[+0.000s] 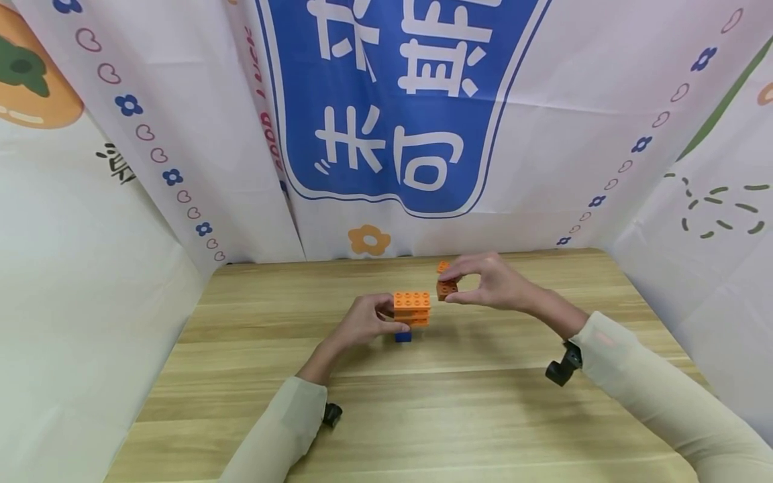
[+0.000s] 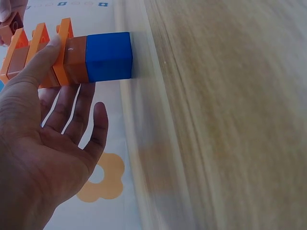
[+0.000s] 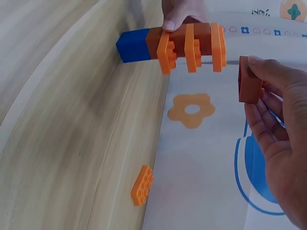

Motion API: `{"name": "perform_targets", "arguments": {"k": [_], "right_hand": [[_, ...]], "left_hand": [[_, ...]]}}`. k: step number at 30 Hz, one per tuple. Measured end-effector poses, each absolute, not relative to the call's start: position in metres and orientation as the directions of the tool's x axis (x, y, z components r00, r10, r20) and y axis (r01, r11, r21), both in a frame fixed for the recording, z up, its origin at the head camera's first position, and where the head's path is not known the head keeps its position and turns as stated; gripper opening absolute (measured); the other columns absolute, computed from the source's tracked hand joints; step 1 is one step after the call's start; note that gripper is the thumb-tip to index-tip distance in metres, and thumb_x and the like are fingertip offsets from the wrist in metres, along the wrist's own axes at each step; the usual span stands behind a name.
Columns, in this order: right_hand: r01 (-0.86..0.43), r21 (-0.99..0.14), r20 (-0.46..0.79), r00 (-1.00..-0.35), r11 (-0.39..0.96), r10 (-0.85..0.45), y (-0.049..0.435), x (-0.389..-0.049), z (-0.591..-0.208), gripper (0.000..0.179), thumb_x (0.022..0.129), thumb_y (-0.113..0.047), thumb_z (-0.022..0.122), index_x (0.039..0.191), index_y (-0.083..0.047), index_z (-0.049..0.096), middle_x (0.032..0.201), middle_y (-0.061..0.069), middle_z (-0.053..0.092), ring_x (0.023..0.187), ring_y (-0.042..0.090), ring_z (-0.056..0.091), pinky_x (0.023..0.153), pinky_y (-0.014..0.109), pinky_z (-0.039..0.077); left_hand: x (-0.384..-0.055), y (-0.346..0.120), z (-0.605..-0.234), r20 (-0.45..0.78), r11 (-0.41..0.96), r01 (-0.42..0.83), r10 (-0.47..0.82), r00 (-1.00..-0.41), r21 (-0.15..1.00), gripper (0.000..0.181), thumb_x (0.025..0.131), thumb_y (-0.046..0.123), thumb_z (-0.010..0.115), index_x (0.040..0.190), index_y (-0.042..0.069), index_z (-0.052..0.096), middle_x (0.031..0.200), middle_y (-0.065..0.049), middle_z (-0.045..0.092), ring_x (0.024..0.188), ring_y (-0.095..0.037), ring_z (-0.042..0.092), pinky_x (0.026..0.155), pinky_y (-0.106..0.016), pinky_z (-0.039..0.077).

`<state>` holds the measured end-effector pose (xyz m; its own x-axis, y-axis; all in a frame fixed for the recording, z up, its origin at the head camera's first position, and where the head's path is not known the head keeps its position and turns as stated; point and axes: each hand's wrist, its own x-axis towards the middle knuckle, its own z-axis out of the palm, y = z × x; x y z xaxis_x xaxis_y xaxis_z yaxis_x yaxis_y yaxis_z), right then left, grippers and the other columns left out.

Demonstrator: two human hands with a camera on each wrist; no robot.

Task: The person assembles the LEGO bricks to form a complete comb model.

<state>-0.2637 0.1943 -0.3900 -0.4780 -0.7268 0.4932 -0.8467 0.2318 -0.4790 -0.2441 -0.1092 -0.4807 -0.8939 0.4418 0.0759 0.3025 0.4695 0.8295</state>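
Note:
My left hand (image 1: pixel 366 316) grips an upright stack of toy bricks (image 1: pixel 412 300) from its left side, thumb across it. At the stack's bottom is a blue brick (image 2: pixel 109 56); above it brown bricks alternate with wider orange studded plates, one of them on top. Whether the blue brick touches the table I cannot tell. Right of the stack and apart from it, my right hand (image 1: pixel 492 282) pinches a single brown brick (image 3: pixel 248 79) between thumb and fingers. Its studs show in the head view.
A loose orange plate (image 3: pixel 142 186) lies on the wooden table (image 1: pixel 386 416) behind the right hand, partly covered in the head view. White printed cloth (image 1: pixel 211 100) hangs at the back and both sides of the table. Each wrist carries a small black camera (image 1: pixel 563 365).

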Motion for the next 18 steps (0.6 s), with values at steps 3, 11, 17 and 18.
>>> {"name": "perform_targets", "arguments": {"k": [3, 11, 17, 18], "right_hand": [[-0.853, -0.479, 0.504, -0.460, 0.206, -0.731, 0.189, -0.264, -0.390, 0.032, 0.082, -0.004, 0.091, 0.112, -0.006, 0.081, 0.105, 0.004, 0.080, 0.090, 0.016, 0.075, 0.080, 0.027, 0.062], [-0.858, -0.482, 0.514, -0.442, 0.179, -0.735, 0.173, -0.263, -0.390, 0.031, 0.082, -0.006, 0.091, 0.111, -0.005, 0.081, 0.107, 0.005, 0.080, 0.091, 0.016, 0.075, 0.081, 0.029, 0.063], [-0.866, -0.474, 0.529, -0.426, 0.160, -0.734, 0.162, -0.262, -0.389, 0.031, 0.082, -0.004, 0.091, 0.110, -0.002, 0.080, 0.108, 0.008, 0.080, 0.092, 0.019, 0.076, 0.080, 0.036, 0.064], [-0.866, -0.474, 0.532, -0.424, 0.157, -0.733, 0.161, -0.262, -0.389, 0.030, 0.082, -0.004, 0.091, 0.110, -0.002, 0.080, 0.108, 0.008, 0.080, 0.092, 0.019, 0.076, 0.080, 0.036, 0.064]], "left_hand": [[-0.244, -0.109, -0.481, 0.087, 0.458, 0.313, 0.449, -0.889, 0.832, 0.030, 0.085, 0.020, 0.092, 0.106, 0.008, 0.074, 0.099, -0.002, 0.076, 0.086, -0.014, 0.069, 0.078, -0.030, 0.061], [-0.244, -0.110, -0.480, 0.084, 0.449, 0.311, 0.456, -0.886, 0.837, 0.030, 0.085, 0.021, 0.092, 0.106, 0.008, 0.075, 0.099, -0.002, 0.077, 0.086, -0.015, 0.070, 0.079, -0.030, 0.061], [-0.245, -0.110, -0.480, 0.098, 0.447, 0.326, 0.462, -0.882, 0.833, 0.030, 0.085, 0.021, 0.092, 0.106, 0.008, 0.075, 0.099, -0.002, 0.077, 0.087, -0.014, 0.070, 0.079, -0.031, 0.061], [-0.245, -0.110, -0.480, 0.101, 0.445, 0.329, 0.463, -0.881, 0.833, 0.030, 0.086, 0.021, 0.092, 0.106, 0.008, 0.075, 0.099, -0.002, 0.077, 0.087, -0.014, 0.070, 0.079, -0.031, 0.061]]}}
